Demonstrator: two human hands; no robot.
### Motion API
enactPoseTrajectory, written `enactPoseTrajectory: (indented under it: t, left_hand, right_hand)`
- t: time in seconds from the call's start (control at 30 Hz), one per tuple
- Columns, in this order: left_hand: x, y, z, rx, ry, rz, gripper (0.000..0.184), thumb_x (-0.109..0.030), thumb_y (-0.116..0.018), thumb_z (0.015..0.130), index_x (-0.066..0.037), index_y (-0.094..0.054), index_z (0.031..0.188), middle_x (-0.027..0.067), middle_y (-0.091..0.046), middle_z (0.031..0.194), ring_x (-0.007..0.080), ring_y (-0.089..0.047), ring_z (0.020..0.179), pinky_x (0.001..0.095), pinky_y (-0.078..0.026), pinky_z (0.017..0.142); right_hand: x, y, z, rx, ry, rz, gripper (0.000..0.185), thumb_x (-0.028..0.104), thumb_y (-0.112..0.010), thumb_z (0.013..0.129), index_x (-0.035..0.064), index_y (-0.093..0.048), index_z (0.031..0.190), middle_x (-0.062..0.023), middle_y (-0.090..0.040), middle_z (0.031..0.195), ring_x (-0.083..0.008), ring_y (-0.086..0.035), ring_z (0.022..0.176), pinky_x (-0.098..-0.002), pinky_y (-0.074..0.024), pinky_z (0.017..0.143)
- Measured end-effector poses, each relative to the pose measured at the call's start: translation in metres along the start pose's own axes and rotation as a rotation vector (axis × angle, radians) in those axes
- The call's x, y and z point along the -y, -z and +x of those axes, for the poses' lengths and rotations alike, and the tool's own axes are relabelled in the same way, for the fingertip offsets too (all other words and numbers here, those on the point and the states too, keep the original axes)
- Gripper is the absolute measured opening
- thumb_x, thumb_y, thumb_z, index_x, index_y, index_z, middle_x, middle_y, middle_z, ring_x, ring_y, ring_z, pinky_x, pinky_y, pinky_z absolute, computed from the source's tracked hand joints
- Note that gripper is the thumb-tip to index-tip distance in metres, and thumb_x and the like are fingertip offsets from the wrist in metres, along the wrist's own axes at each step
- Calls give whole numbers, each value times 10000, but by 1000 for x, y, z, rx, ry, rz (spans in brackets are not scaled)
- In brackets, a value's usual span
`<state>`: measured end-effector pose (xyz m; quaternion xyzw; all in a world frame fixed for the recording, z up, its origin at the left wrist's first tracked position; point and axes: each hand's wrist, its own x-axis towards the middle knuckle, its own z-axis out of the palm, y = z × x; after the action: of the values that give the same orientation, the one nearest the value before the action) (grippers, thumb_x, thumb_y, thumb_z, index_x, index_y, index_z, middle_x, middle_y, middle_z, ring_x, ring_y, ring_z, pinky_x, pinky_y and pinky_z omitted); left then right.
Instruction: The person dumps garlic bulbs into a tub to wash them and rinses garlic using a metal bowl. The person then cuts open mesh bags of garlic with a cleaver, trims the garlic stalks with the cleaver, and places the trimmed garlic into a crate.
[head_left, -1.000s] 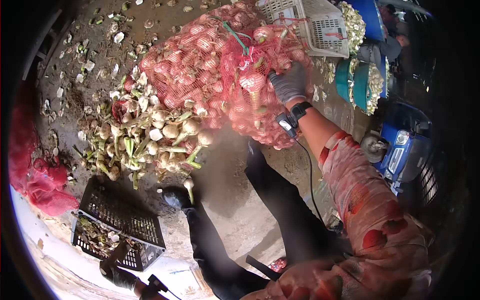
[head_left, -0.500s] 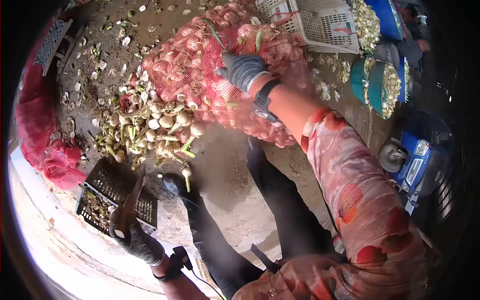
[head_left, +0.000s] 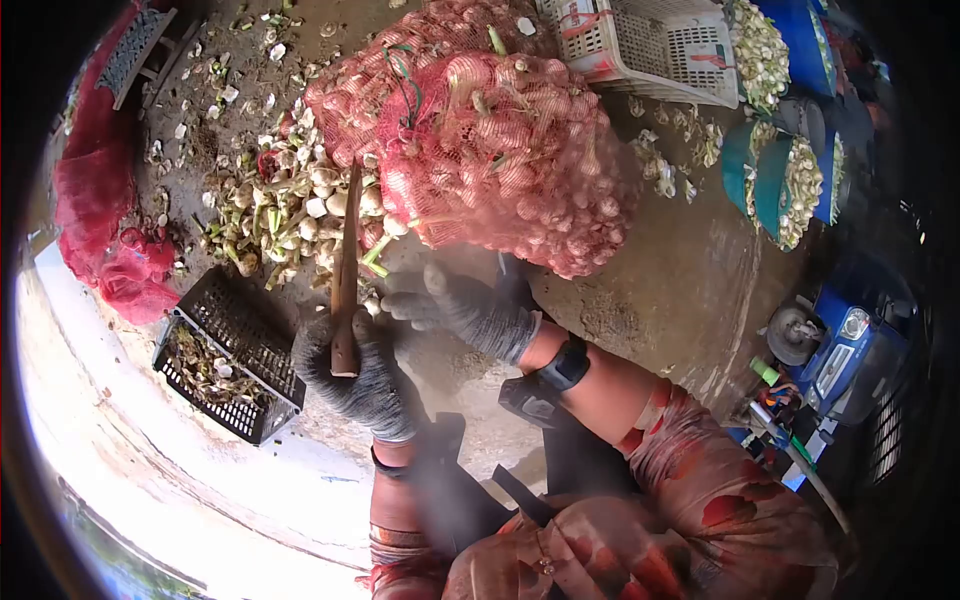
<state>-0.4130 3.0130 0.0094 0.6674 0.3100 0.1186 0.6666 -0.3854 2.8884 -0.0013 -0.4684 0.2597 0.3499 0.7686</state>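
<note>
My left hand (head_left: 360, 385), in a grey glove, is closed around the handle end of a long, tapered brown knife (head_left: 345, 250). The knife points upward, its tip in front of the garlic pile. To the right, my gloved right hand (head_left: 460, 308) is held open with fingers stretched toward the left; nothing shows in it. Beyond it lies a bulging red mesh sack (head_left: 510, 150) full of garlic bulbs, with a green tie at its upper left. Loose garlic (head_left: 290, 215) with cut stems is heaped left of the sack.
A black crate (head_left: 230, 355) holding scraps stands at left, near a crumpled red mesh bag (head_left: 95, 210). A white crate (head_left: 650, 50) is at the back. Teal baskets (head_left: 770, 180) of garlic and a blue scale (head_left: 840, 330) stand at right. Peel scraps litter the floor.
My right hand has left the mesh sack and drawn back toward my body, opening. My left hand has moved right from above the black crate, bringing the knife upright.
</note>
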Motion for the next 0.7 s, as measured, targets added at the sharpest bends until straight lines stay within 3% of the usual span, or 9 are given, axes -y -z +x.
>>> enactPoseTrajectory:
  t: [0.03,0.2,0.3,0.4,0.53,0.57,0.63,0.67,0.7]
  left_hand:
    - [10,-5,-10,34,16,-58,288,24,-600,873,-41,-451,1112,86,-530,1088,164,-535,971,291,-480,838]
    - [9,-21,-31,624,-194,366,355,-26,-642,854,-32,-484,1172,99,-526,1102,211,-516,1035,339,-394,929]
    - [18,-30,-4,892,-148,135,335,-216,-610,893,13,-541,1128,154,-575,1061,270,-564,996,355,-432,869]
    - [51,-89,63,584,18,139,352,-193,-567,937,28,-511,1205,140,-578,1135,204,-535,1054,316,-410,941]
    - [154,-186,169,515,78,664,844,-460,-686,772,3,-340,1387,246,-513,1299,356,-510,1202,387,-399,991]
    - [176,-203,183,589,145,891,746,-437,-665,783,-2,-427,1340,261,-538,1257,371,-510,1199,399,-410,986]
    - [179,-223,192,1244,-249,1171,529,-381,-643,818,12,-574,1165,221,-640,1080,327,-611,1041,376,-468,890]
    - [172,-222,187,1245,-238,1174,529,-381,-643,818,12,-574,1165,221,-640,1080,327,-611,1041,376,-468,890]
    - [163,-215,181,924,197,671,403,-342,-621,844,1,-606,1054,171,-654,967,275,-621,915,353,-480,804]
  right_hand:
    - [8,-6,-8,-19,-238,448,387,387,-575,916,57,-561,1119,-54,-617,976,-163,-596,937,-295,-465,827]
    - [24,14,-20,-87,7,95,323,281,-592,927,22,-566,1119,-38,-617,1045,-119,-575,985,-265,-450,890]
    - [19,63,-25,-297,163,-23,283,227,-614,915,42,-520,1107,-23,-600,909,-110,-597,863,-248,-495,768]
    - [28,106,-48,-425,155,-182,288,248,-616,914,59,-490,1091,-12,-577,846,-81,-574,772,-220,-490,669]
    - [34,138,-68,-350,34,-5,284,245,-610,917,54,-495,1093,5,-536,823,-51,-515,681,-211,-460,586]
    - [34,140,-70,-358,28,-19,284,245,-610,917,54,-495,1093,5,-536,823,-51,-515,681,-211,-460,586]
    - [29,134,-65,-515,119,-137,297,254,-619,911,49,-514,1098,-13,-546,840,-51,-526,689,-205,-457,600]
    - [35,130,-63,-517,111,-159,319,265,-611,914,34,-521,1114,-48,-552,839,-77,-542,711,-236,-469,644]
    - [36,132,-60,-514,100,-148,319,265,-611,914,34,-521,1114,-48,-552,839,-77,-542,711,-236,-469,644]
